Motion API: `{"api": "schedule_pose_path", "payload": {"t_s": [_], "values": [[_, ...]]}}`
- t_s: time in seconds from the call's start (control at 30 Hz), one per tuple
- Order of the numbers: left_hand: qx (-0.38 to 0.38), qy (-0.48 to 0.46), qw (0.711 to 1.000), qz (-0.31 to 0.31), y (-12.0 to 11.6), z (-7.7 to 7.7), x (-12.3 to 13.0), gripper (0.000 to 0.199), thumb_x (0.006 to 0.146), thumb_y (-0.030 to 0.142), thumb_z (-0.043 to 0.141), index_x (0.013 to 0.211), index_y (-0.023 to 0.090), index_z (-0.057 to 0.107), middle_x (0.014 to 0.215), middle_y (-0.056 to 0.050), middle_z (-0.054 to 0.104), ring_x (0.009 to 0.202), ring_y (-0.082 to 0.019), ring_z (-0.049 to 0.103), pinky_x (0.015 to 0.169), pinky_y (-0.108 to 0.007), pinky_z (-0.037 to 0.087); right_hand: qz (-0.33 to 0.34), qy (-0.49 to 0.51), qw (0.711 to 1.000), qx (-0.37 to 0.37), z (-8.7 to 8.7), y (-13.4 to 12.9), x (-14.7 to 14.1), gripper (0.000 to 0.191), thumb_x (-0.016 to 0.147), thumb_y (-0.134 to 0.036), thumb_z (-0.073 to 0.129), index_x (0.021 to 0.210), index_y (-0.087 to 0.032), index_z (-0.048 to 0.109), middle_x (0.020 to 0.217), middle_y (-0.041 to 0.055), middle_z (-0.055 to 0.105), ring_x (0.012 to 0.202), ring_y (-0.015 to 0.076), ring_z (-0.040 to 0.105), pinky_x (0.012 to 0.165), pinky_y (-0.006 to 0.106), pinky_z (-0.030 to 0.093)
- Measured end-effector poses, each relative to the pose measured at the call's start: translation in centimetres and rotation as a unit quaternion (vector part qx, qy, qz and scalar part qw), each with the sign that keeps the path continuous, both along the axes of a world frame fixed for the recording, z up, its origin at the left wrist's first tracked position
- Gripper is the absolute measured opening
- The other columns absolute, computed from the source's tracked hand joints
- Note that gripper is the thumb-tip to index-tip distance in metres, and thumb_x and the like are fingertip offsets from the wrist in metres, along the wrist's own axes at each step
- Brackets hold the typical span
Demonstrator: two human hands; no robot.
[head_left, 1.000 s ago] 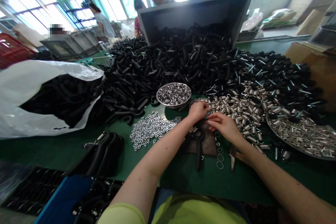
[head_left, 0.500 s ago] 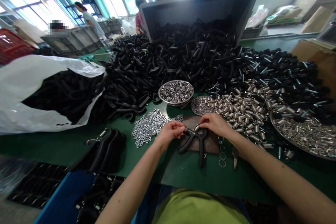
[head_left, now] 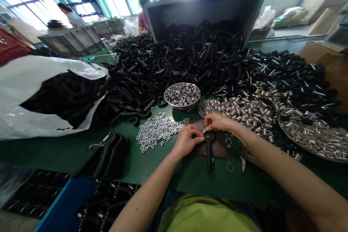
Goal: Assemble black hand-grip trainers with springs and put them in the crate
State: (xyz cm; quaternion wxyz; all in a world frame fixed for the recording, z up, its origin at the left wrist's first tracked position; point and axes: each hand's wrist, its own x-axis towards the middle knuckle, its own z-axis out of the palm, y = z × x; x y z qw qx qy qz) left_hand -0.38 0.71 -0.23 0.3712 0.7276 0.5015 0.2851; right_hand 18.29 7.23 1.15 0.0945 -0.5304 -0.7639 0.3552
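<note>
L hand (head_left: 189, 139) curled near top of black handle (head_left: 209, 154), hold unclear, & R hand (head_left: 217, 121) pinching small spring (head_left: 203, 131), handle overhanging near edge of brown board (head_left: 220, 148), w/ nuts (head_left: 154, 132) L of board, loose springs (head_left: 252, 112) R, bowl (head_left: 182, 107) behind.

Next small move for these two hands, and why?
Probably check how the small spring sits before letting go: the left hand and right hand close in on it from either side, at the upper end of the black handle, and they partly hide it, so its seating can't be judged from this view.
</note>
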Motion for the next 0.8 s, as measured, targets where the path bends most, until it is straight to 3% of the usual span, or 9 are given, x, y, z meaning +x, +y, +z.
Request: {"api": "schedule_pose_path", "payload": {"t_s": [0.13,0.27,0.4,0.53,0.6,0.7,0.8], "values": [[0.007,0.045,0.999,0.001,0.0,-0.4,0.9,0.003,0.071,0.024,0.069,0.074,0.023,0.07,0.095,-0.001,0.063,0.097,-0.019,0.052,0.092,-0.034,0.036,-0.039,0.005,0.997,0.06,1.1,-3.3,1.2,0.021,0.069,-0.025,0.065,0.09,-0.022,0.064,0.067,-0.0025,0.061,0.062,0.0139,0.056,0.055,0.024,0.036],[0.0,0.036,0.999,0.006,0.1,-0.9,1.0,0.004,0.071,0.024,0.069,0.074,0.021,0.068,0.093,-0.001,0.062,0.093,-0.017,0.053,0.089,-0.032,0.038,-0.112,-0.014,0.989,0.1,1.8,-9.4,6.0,0.021,0.078,-0.035,0.056,0.095,-0.025,0.063,0.077,0.0016,0.064,0.068,0.0183,0.058,0.06,0.028,0.042],[-0.017,0.02,1.0,0.007,0.5,-1.2,1.0,0.005,0.069,0.023,0.07,0.073,0.021,0.067,0.093,-0.001,0.061,0.093,-0.016,0.054,0.087,-0.03,0.039,-0.181,-0.09,0.973,0.107,-0.8,-16.1,12.5,0.03,0.075,-0.047,0.057,0.098,-0.028,0.063,0.1,0.0071,0.065,0.087,0.0262,0.061,0.07,0.036,0.047],[-0.055,0.022,0.998,0.022,0.8,-1.3,1.2,0.008,0.066,0.023,0.072,0.072,0.019,0.067,0.091,-0.001,0.061,0.091,-0.016,0.055,0.085,-0.029,0.04,-0.228,-0.14,0.956,0.123,-4.6,-20.6,16.3,0.034,0.068,-0.053,0.059,0.089,-0.026,0.062,0.093,0.0099,0.066,0.09,0.0305,0.06,0.078,0.043,0.047],[-0.064,0.02,0.997,0.027,0.9,-1.4,1.3,0.009,0.065,0.024,0.072,0.071,0.019,0.068,0.092,-0.001,0.061,0.09,-0.016,0.055,0.085,-0.028,0.04,-0.262,-0.14,0.948,0.118,-5.3,-21.4,16.6,0.032,0.071,-0.053,0.055,0.086,-0.025,0.06,0.089,0.0109,0.066,0.086,0.0311,0.062,0.076,0.045,0.048],[-0.072,0.011,0.997,0.03,0.8,-1.4,1.3,0.008,0.066,0.023,0.072,0.07,0.019,0.067,0.092,-0.001,0.062,0.09,-0.015,0.056,0.084,-0.027,0.04,-0.296,-0.118,0.945,0.071,-3.3,-20.8,15.2,0.032,0.073,-0.054,0.049,0.087,-0.026,0.058,0.084,0.01,0.068,0.075,0.0303,0.065,0.065,0.044,0.05],[-0.075,-0.004,0.997,0.034,0.7,-1.4,1.3,0.006,0.066,0.021,0.071,0.069,0.018,0.067,0.091,0.0,0.061,0.09,-0.015,0.055,0.084,-0.027,0.04,-0.266,-0.01,0.959,0.095,1.2,-18.8,11.7,0.033,0.079,-0.049,0.046,0.101,-0.029,0.059,0.096,0.0081,0.069,0.084,0.0272,0.065,0.072,0.039,0.051]]}}
